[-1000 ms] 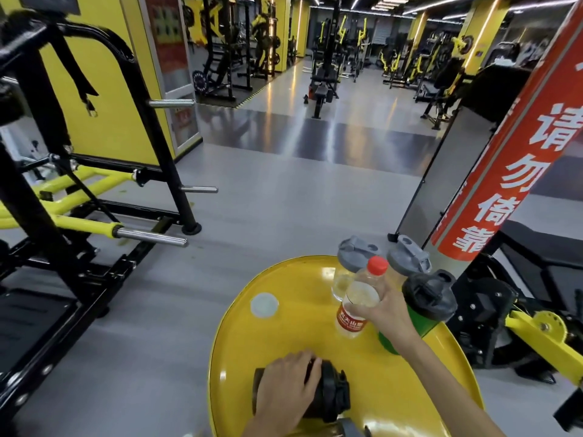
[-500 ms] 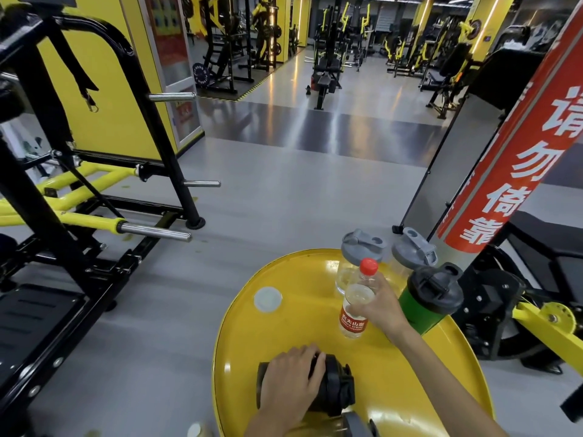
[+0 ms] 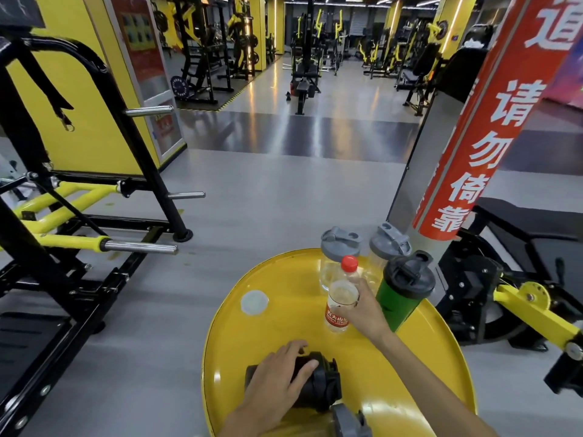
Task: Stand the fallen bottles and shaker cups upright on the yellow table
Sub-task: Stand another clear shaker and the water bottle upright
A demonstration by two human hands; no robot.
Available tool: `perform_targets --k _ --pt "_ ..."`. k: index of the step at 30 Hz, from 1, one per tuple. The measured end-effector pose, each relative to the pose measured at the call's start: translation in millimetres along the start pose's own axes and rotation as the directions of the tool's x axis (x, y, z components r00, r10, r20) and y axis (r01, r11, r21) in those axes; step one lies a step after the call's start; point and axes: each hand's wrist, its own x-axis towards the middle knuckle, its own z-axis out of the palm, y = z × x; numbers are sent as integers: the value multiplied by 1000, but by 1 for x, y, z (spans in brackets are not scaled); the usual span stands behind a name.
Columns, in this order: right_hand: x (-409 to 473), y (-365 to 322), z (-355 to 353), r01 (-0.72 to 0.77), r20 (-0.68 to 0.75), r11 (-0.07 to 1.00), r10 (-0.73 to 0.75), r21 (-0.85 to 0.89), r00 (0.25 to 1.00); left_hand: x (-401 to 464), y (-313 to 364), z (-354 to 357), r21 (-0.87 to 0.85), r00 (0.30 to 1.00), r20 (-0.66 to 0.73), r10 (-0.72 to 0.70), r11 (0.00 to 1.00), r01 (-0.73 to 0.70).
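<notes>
right hand [image 3: 362, 310] is wrapped around the clear water bottle [image 3: 342, 298], fingers closed on its right side at label height; bottle stands upright on the yellow table [image 3: 284, 329], red cap on top, red label low on the body. left hand [image 3: 280, 383] lies palm-down over the black shaker cup [image 3: 318, 386], fingers curled over its barrel, thumb side not visible so can't tell how tight the grip is. that cup is on its side at the near edge of the table, lid pointing right.

around them: green shaker cup [image 3: 399, 302] with black lid upright just right of the bottle, close behind the right hand. two clear shaker cups with grey lids upright at the far edge, left one [image 3: 337, 257] right behind the bottle, right one [image 3: 386, 247] beside it. a flat white disc [image 3: 254, 302] sits on the table left of the bottle. part of a grey lid [image 3: 347, 421] pokes in at the near rim, rest cut off.

right forearm comes in diagonally from the near right; left wrist enters from the bottom edge.

table is round, glossy yellow metal with a raised rim. red banner pillar [image 3: 485, 127] stands just beyond the far right edge.
</notes>
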Motion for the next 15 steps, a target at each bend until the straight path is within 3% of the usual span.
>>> perform_targets --k 2,6,11,15 --pt "-8 3 -1 -30 7 1000 30 2 1000 -3 -5 -7 -48 998 51 38 998 -35" --pt "-33 13 -4 -128 43 991 127 34 991 -14 -14 -15 104 983 90 159 980 -168" --pt "-70 37 -3 -144 44 990 144 6 989 -25 -17 -11 218 969 213 127 960 -174" --pt "-92 48 1 -137 50 990 139 -24 989 -19 -18 -14 205 972 195 128 964 -168"
